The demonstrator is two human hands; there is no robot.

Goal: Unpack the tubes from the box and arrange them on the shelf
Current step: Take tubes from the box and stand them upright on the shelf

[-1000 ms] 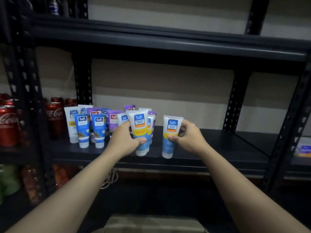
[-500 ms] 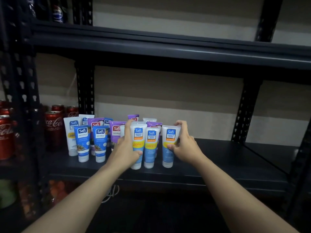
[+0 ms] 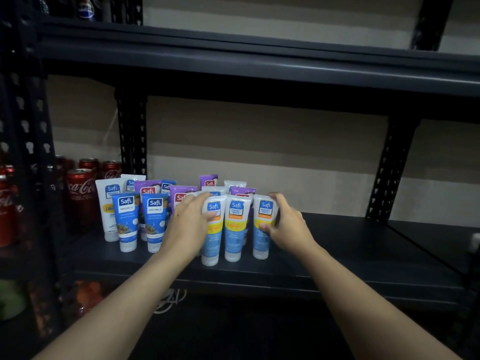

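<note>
Several Safi tubes stand cap-down on the dark shelf (image 3: 350, 245). In the front row, my left hand (image 3: 188, 227) wraps the left side of a white-and-blue tube (image 3: 213, 237). My right hand (image 3: 285, 227) grips the rightmost white-and-blue tube (image 3: 262, 229), thumb on its front. A third matching tube (image 3: 235, 229) stands untouched between them. Two blue Naturals tubes (image 3: 141, 222) stand further left, with purple tubes (image 3: 181, 196) and a white tube (image 3: 109, 209) behind. The box is out of view.
Red Coca-Cola cans (image 3: 80, 193) fill the left end of the shelf and the neighbouring bay. A black perforated upright (image 3: 132, 136) rises behind the tubes, another upright (image 3: 389, 167) at the right. The upper shelf (image 3: 259, 63) hangs overhead, with bottles (image 3: 84, 7) on it.
Both hands brought their tubes down and together onto the shelf, forming a front row of three. The camera view moved closer and tilted up, so the box at the bottom left the view.
</note>
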